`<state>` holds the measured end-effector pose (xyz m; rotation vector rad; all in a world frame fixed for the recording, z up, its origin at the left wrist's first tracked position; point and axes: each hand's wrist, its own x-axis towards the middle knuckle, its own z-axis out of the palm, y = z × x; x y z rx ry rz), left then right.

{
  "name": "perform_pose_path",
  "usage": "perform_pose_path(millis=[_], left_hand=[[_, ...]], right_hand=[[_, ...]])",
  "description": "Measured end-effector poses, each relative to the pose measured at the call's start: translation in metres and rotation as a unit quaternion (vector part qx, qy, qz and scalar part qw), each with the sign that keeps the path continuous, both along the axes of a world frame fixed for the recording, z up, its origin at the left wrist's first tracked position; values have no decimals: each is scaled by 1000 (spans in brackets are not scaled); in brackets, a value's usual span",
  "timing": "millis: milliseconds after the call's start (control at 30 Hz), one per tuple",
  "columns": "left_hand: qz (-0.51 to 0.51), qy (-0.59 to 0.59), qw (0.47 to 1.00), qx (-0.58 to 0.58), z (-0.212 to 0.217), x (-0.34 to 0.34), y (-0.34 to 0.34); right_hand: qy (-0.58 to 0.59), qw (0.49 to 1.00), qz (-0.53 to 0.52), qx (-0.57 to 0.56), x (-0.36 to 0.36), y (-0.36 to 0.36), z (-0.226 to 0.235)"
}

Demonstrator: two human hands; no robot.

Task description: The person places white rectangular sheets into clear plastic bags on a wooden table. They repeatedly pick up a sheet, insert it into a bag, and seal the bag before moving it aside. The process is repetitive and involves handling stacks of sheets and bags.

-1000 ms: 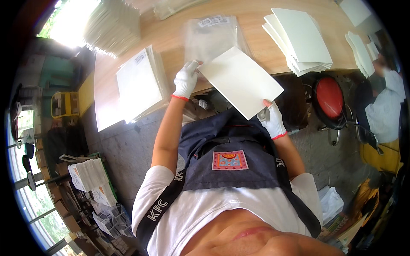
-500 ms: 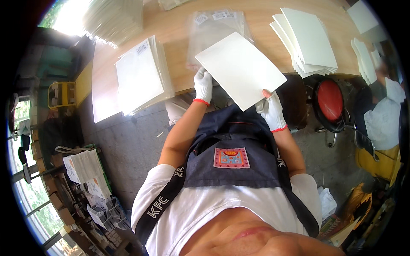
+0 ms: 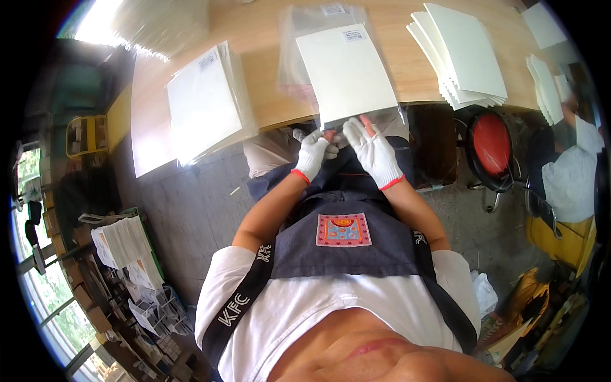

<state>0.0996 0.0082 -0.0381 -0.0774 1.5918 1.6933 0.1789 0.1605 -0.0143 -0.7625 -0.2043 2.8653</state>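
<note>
A white rectangular board (image 3: 347, 79) lies at the table's near edge, inside a clear plastic bag with a small printed label at its far end. The bag's clear mouth (image 3: 385, 116) reaches past the board's near end, over the table edge. At that end my left hand (image 3: 313, 155), in a white knit glove with bare fingertips, pinches the bag's edge. My right hand (image 3: 371, 153), gloved the same way, is close beside it with fingers stretched out flat at the bag's mouth. More flat clear bags (image 3: 293, 60) lie beneath the bagged board.
Bagged white boards (image 3: 203, 108) are stacked on the table's left. Loose white boards (image 3: 461, 54) stand fanned at the right. Clear packages (image 3: 168, 22) fill the far left. A red-seated stool (image 3: 491, 151) stands below the table's right side, with another person (image 3: 573, 175) beyond it.
The white board, earlier held tilted between both hands, now lies straight inside a labelled clear bag. My hands have come together at its near end, the right one moving left and releasing the board.
</note>
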Motion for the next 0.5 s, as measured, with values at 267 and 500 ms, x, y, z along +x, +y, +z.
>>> perform_pose_path(millis=[267, 500], left_hand=[[-33, 39, 998, -25, 4, -20, -34], [-12, -19, 1000, 22, -4, -22, -38]], right_hand=[[-47, 655, 305, 690, -8, -6, 40], [24, 224, 241, 944, -40, -23, 16]])
